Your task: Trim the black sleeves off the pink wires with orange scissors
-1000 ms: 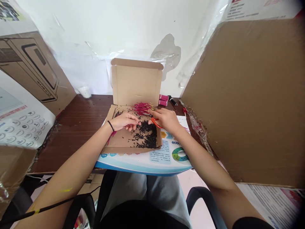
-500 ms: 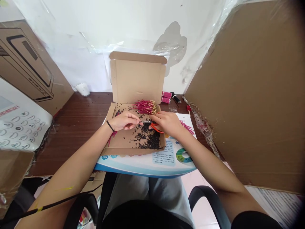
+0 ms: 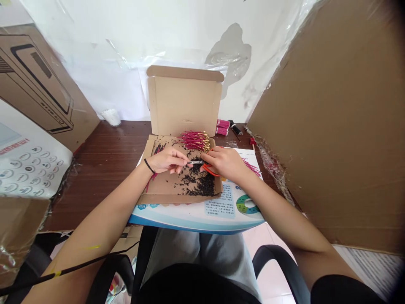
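Wooden desk (image 3: 95,177), two hands (image 3: 166,160) (image 3: 224,164), one scissors (image 3: 210,170).

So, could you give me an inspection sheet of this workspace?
Surface: dark wooden desk with a printed blue-and-white sheet on it.
Job's things: open cardboard box holding black scraps and magenta wires with gold tips.
Hands: right hand holds orange-handled scissors; left hand sits beside the blades, its grip unclear.
Clutter: more magenta bundles behind the box.
Cables: thin black cord by the left forearm.
Surroundings: cardboard sheet, plastic-covered white wall.
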### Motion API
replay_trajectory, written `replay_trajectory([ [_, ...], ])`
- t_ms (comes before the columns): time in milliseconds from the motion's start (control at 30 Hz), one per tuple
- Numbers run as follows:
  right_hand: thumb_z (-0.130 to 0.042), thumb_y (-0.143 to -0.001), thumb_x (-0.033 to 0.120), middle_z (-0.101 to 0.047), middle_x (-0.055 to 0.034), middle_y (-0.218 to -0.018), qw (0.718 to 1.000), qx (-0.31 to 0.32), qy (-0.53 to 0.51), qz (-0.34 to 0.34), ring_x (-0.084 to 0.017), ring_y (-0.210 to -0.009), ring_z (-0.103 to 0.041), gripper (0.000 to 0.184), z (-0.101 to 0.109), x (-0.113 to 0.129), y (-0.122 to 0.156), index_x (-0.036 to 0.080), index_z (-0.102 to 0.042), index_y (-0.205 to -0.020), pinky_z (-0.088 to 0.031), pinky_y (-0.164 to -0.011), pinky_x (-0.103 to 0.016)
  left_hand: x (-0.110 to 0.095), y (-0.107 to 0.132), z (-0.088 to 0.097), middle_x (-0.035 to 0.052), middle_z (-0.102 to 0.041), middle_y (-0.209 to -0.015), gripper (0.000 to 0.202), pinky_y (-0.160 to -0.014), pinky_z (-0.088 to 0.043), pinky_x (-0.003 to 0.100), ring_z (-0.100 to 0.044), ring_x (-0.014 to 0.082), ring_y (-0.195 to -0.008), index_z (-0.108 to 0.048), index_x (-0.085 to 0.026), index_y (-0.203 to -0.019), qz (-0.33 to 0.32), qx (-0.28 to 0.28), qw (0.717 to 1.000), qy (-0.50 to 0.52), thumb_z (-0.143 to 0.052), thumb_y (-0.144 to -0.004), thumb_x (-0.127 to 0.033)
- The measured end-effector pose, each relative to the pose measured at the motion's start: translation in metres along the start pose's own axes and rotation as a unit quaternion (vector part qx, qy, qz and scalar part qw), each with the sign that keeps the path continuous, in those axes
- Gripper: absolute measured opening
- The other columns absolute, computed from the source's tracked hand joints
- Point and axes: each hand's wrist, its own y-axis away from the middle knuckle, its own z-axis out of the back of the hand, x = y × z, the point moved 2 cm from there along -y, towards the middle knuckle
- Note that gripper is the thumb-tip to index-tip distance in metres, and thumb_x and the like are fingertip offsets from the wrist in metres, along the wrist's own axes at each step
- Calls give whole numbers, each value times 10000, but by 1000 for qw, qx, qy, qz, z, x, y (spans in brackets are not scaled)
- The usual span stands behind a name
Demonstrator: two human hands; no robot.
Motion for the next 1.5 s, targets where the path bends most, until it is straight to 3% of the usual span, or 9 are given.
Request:
replay_trajectory([
  [167,-455,-982,471,-631,-39,-675,999,18,32,7,-179,-675,-511,377,-1,0,-1,185,-670,-865,-221,-547,-336,2,-2,-1,47,-637,-475,115,-349,-366,140,-526,66,-383,-780,-80,-802,2,-18,1000,8,-753,-717,-152],
  [567,-362,-994,525,-581,-30,-630,999,26,20,6,-152,-591,-464,473,-4,-3,-1,199,-670,-845,-159,-508,-330,4,-2,0,55,-630,-488,163,-349,-345,145,-491,53,-355,-765,-56,-811,-22,-7,1000,8,-742,-764,-210],
  [900,-353,-982,581,-513,-15,-575,1000,13,-7,-9,-115,-521,-330,555,-6,0,0,162,-666,-798,-126,-506,-303,4,-3,4,29,-615,-471,289,-295,-265,116,-466,38,-334,-773,-75,-814,-32,32,998,35,-844,-670,-315],
  [1067,-430,-964,571,-558,-18,-586,999,29,-15,-32,-112,-513,-372,501,-7,3,-1,165,-671,-799,-135,-505,-297,3,-2,3,21,-607,-462,246,-302,-290,115,-466,37,-335,-770,-74,-822,-31,31,998,45,-827,-702,-280],
  [1233,-456,-946,576,-625,-40,-629,994,16,-47,-98,-129,-539,-461,485,-10,-2,-2,175,-705,-834,-168,-526,-295,2,-2,1,31,-642,-504,226,-322,-350,115,-533,58,-357,-741,-72,-831,-29,5,999,42,-803,-737,-268],
  [1367,-522,-903,587,-611,-32,-604,969,-56,-139,-195,-125,-548,-468,474,-5,-6,-3,166,-702,-779,-250,-545,-280,2,-3,-1,43,-682,-558,255,-342,-422,130,-619,101,-418,-703,-84,-816,-22,-7,999,34,-814,-728,-296],
  [1433,-568,-869,589,-582,-9,-573,935,-104,-235,-245,-113,-543,-453,460,-2,-5,-4,162,-687,-747,-300,-555,-267,2,-4,-3,55,-702,-593,266,-365,-461,140,-658,121,-466,-677,-89,-790,-25,-15,999,39,-819,-724,-304],
  [1500,-633,-814,586,-588,5,-590,881,-137,-355,-282,-111,-556,-472,426,-2,-1,-6,164,-682,-782,-356,-568,-259,2,-5,-7,69,-724,-644,264,-404,-506,153,-695,139,-531,-649,-98,-781,-33,-31,998,52,-813,-734,-299],
])
